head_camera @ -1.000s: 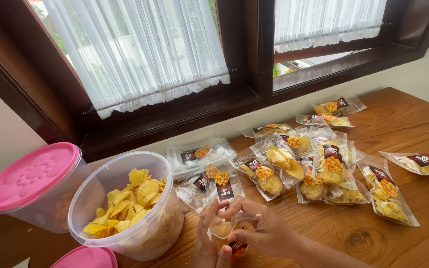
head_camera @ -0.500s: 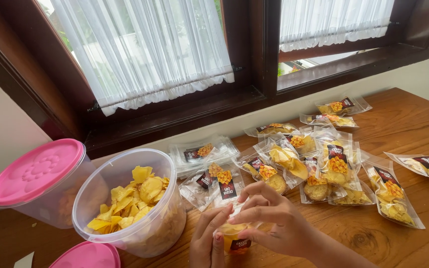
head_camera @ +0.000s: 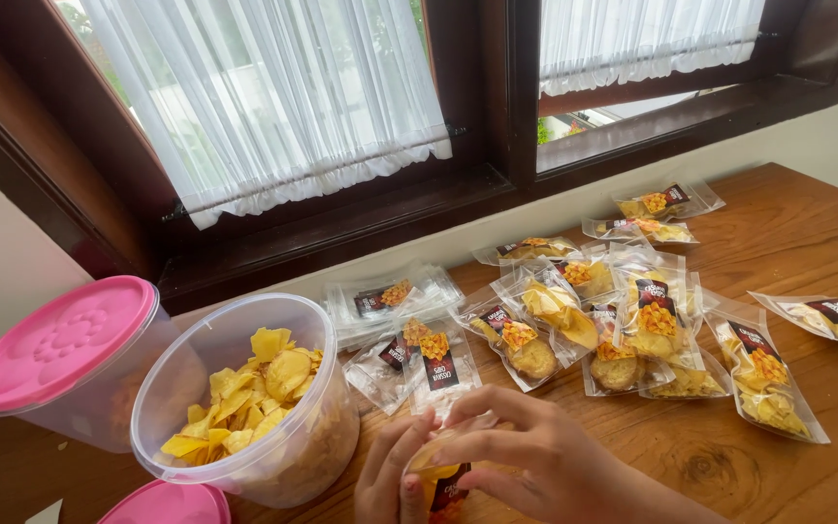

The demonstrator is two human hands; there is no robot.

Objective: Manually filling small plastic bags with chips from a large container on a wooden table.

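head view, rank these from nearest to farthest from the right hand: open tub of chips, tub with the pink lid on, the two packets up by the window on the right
1. Open tub of chips: to the left of the right hand.
2. Tub with the pink lid: far left, behind the open tub.
3. Two packets by the window: far back right on the wooden table.

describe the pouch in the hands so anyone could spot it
On the wooden table, just right of the open tub of chips, both hands meet at the near edge. Between the left hand and right hand is a small clear pouch, the only one lifted off the table.
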